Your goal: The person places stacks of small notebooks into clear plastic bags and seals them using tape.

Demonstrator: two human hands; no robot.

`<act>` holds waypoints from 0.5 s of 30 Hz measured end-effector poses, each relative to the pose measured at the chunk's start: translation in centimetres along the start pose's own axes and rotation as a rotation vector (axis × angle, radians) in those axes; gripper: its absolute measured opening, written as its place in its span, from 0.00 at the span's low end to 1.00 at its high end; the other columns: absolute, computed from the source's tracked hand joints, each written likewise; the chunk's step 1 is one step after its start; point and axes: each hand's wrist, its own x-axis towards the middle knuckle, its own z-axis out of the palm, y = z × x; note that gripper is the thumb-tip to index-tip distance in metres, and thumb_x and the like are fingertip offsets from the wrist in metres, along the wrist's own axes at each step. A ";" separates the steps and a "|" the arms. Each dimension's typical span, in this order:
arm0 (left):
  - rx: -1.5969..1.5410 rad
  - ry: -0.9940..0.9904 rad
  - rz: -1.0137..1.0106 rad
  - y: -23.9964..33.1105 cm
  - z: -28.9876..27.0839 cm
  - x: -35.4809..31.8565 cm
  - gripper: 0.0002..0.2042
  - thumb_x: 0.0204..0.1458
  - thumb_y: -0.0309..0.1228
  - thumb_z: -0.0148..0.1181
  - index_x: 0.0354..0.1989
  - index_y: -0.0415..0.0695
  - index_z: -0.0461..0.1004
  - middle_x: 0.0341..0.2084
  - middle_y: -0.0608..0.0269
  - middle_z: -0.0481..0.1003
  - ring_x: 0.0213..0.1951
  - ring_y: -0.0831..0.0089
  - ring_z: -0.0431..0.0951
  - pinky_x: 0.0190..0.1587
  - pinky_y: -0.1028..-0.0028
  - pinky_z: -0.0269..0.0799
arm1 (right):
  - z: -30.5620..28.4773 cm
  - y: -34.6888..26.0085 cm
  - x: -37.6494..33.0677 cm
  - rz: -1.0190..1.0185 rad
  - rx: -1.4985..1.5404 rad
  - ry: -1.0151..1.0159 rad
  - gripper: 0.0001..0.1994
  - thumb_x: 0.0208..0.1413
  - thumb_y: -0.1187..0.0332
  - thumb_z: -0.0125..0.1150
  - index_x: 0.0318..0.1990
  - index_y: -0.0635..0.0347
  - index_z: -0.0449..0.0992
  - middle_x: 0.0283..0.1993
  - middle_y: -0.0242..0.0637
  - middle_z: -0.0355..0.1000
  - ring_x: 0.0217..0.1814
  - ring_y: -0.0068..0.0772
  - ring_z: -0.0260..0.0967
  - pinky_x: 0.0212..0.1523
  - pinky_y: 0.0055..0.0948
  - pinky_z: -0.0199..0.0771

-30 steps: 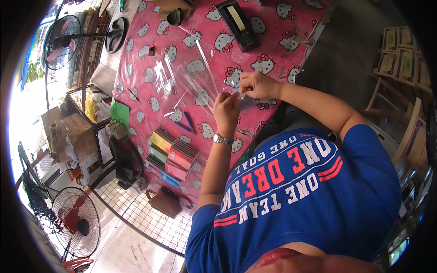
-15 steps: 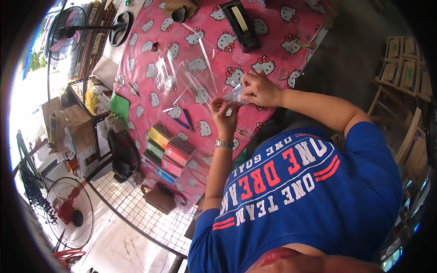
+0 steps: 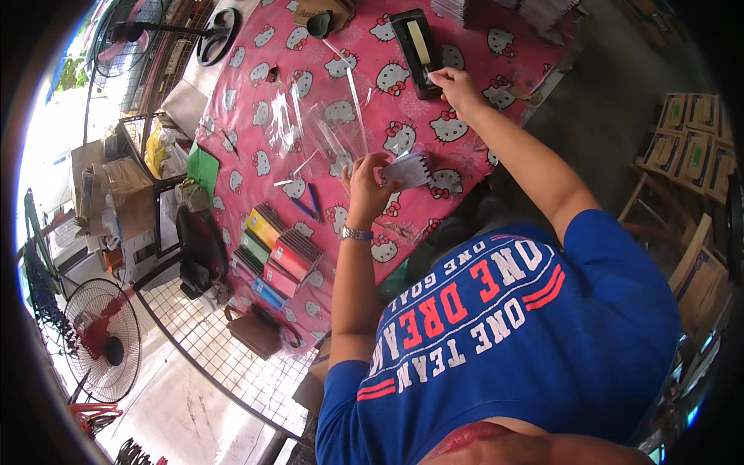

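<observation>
My left hand (image 3: 367,186) is closed around a small spiral-bound notepad (image 3: 408,171) with a pale face, held low over the pink table near its front edge. Its black coil points away to the right. Farther off, my right hand (image 3: 459,89) reaches to the near end of a black tape dispenser (image 3: 419,46). Thumb and forefinger pinch together there, at the end of the tape; the strip itself is too small to make out clearly. Clear plastic wrap (image 3: 314,128) lies left of the notepad, and a blue-handled tool (image 3: 307,204) rests nearer to my left wrist.
Small coloured notepads (image 3: 277,252) stand in stacks at the table's left edge, beside a brown pouch (image 3: 256,332). More notepads (image 3: 542,17) are piled at the far right. A green sheet (image 3: 203,172) overhangs the left side. Two fans stand at the left; cartons (image 3: 690,139) at the right.
My right hand has left the notepad and moved away to the tape dispenser. My left hand now holds the notepad alone, with its coil showing. The view has shifted slightly.
</observation>
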 end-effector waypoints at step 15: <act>-0.321 -0.449 0.225 -2.2 -0.2 2.8 0.16 0.36 0.24 0.68 0.38 0.42 0.78 0.41 0.59 0.75 0.49 0.64 0.72 0.54 0.67 0.65 | 5.3 -6.3 -5.2 -0.184 -0.758 -1.410 0.18 0.46 0.52 0.65 0.28 0.60 0.74 0.22 0.30 0.67 0.22 0.23 0.63 0.24 0.21 0.62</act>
